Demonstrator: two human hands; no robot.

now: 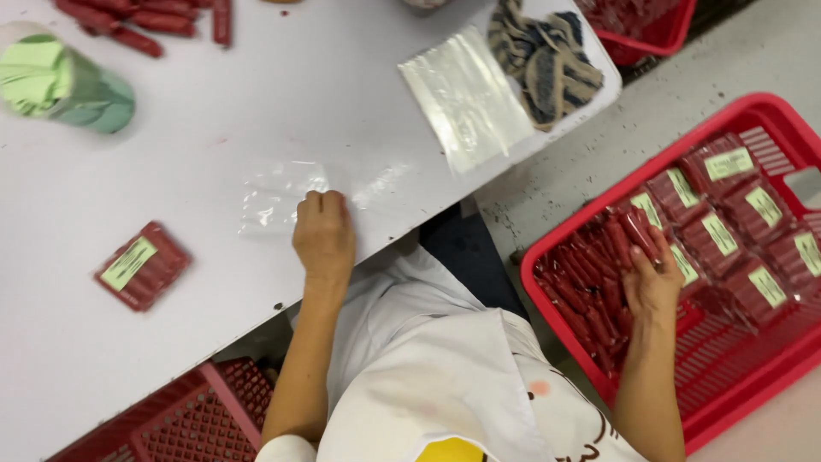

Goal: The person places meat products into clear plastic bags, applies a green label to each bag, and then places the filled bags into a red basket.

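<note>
Clear, thin plastic is what the left hand (324,235) has its fingertips on: an empty transparent bag (286,195) lying flat on the white counter (214,111). The fingers are curled over and pressing down on the bag's near edge. It looks like a pin rather than a grip, with nothing closed inside the palm. The bag spreads away from the knuckles, up and to the left, its long side running roughly across the counter.

Over on the other side, the right hand (654,278) is down in the red plastic crate (753,111) on the floor, well apart from the counter. Its fingers are wrapped round a sealed packet of red sausage sticks (640,233), the packet standing up out of the fingers and tilted toward the counter. More labelled packets (735,214) lie in rows behind it, and loose ones are heaped to its left.

So the held packet sits far to the right of and below the open bag, and the right hand alone is near it, while the left alone is on the bag.

Also on the counter: one labelled packet (142,265) left of the bag, a second clear bag (466,96) beside a patterned cloth (547,60), and a green tub (64,85) at the far corner.
</note>
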